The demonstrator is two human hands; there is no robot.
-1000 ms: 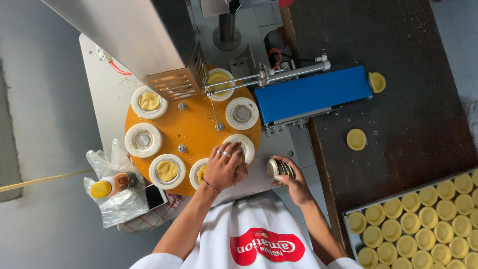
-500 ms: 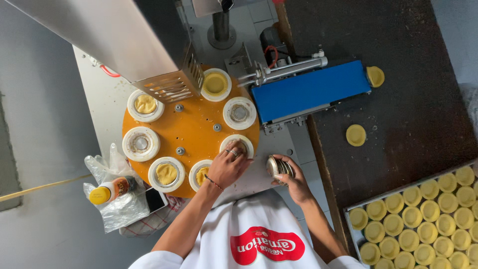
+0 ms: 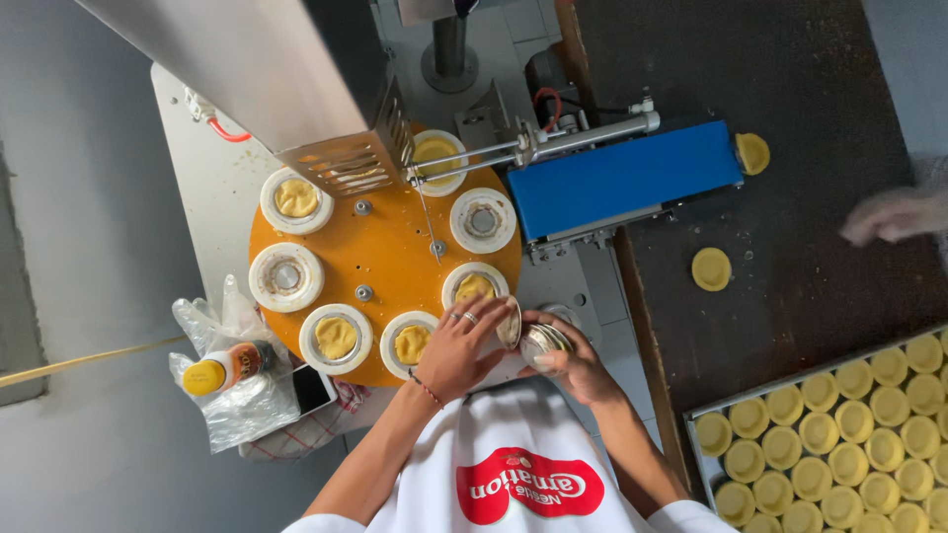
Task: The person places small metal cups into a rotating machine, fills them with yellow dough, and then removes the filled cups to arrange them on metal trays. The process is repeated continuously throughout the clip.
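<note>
Left hand [image 3: 456, 347] pinching a single foil cup [image 3: 510, 323], lower centre of frame; right hand [image 3: 578, 363] wrapped around a stack of foil cups [image 3: 542, 345] (just beside). Above, orange turntable [image 3: 395, 242] carrying dough-filled moulds [image 3: 475, 286].

Tin cup [image 3: 510, 322]: single small shallow metal cup, silvery and shiny, tilted nearly on edge, pinched at the fingertips of the left hand [image 3: 456, 347] just beside the orange disc's near rim.

Stack of tin cups [image 3: 542, 345]: several of the same metal cups nested together, lying on their side with the open mouths toward the single cup, gripped in the right hand [image 3: 573, 360]. Single cup and stack sit just beside each other, nearly touching.
</note>
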